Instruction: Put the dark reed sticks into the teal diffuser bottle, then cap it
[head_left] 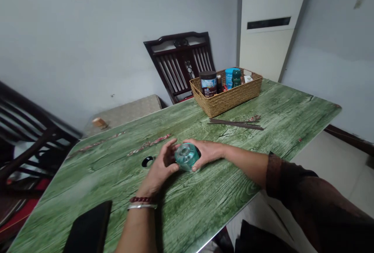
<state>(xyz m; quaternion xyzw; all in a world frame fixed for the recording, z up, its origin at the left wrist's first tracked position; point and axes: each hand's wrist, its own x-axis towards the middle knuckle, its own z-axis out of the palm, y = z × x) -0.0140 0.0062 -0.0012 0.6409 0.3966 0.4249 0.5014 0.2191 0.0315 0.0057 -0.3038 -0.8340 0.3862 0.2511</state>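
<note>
A small round teal glass bottle (189, 160) is between my two hands over the green wood-patterned table (117, 183). My right hand (208, 152) curls round its right side, with the thumb at the near edge. On the other side, my left hand (161, 164) cups the bottle, its thumb at the lower left and its fingers bent. A round, narrow neck shows on the bottle's top. Just left of my left hand lies a black ring (144, 163). Whether the bottle's base rests on the table is hard to tell.
A woven basket (230, 101) with a brown jar (208, 85), a blue container (230, 78) and a dark green bottle (236, 78) stands at the back right. Several thin brown sticks (239, 123) lie before it. A black phone-like slab (89, 227) lies front left. Dark wooden chairs (182, 64) stand beyond.
</note>
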